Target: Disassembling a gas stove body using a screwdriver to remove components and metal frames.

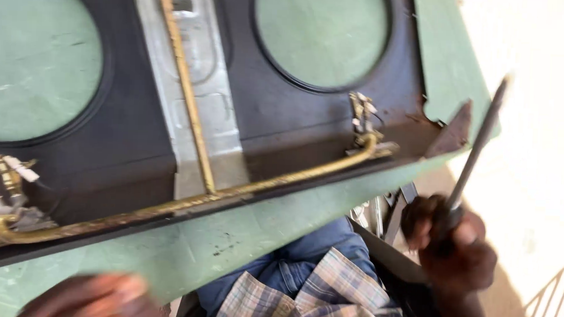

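Observation:
An upturned black gas stove body with two round openings lies on a green table. Brass gas pipes run along its near edge and up its middle, ending in valve fittings at right and left. My right hand is off the table's right edge, shut on a screwdriver whose shaft points up and away. My left hand is blurred at the bottom edge, by the table's near edge; whether it holds anything is not visible.
My lap in blue jeans and a checked shirt shows below the table. A dark box with metal parts sits by my right knee. Bright sunlit ground lies to the right.

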